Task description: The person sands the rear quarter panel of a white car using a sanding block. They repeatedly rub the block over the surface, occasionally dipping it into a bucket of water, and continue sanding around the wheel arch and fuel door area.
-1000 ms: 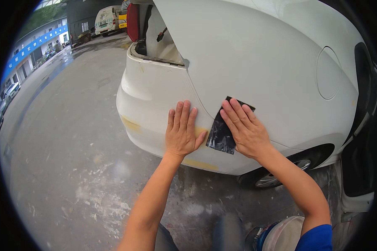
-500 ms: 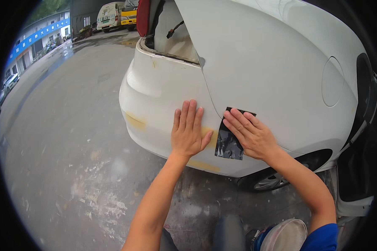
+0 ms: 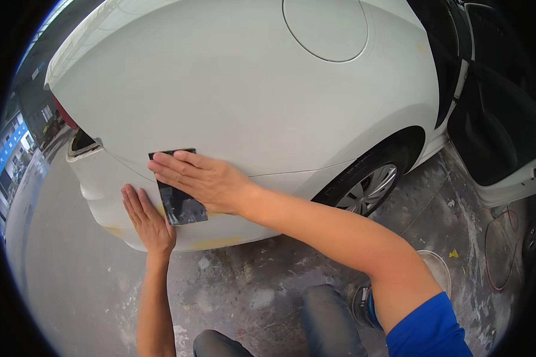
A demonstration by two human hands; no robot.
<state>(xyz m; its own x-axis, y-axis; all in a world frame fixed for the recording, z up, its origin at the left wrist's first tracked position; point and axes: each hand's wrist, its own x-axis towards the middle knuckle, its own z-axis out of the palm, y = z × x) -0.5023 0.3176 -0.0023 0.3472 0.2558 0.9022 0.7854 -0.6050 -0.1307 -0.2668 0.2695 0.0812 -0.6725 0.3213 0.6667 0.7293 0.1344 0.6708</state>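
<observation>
My right hand lies flat, fingers stretched out, across a glossy black rectangular sheet and presses it against the rear corner of a white car. The sheet's lower end shows below the palm, and its top edge sticks out above the fingers. Just left of it, my left hand rests open on the car's bumper, with its thumb side close to the sheet's edge. A yellowish patch marks the bumper's lower edge, right of the sheet.
The rear wheel stands right of my right forearm. Further right, an open car door juts out, with a thin red hose on the stained floor. A bucket sits beside my right elbow, partly hidden.
My view has swung to the right along the car, so the hands and sheet appear further left. The right hand now lies more sideways over the sheet; both hands remain flat on the car.
</observation>
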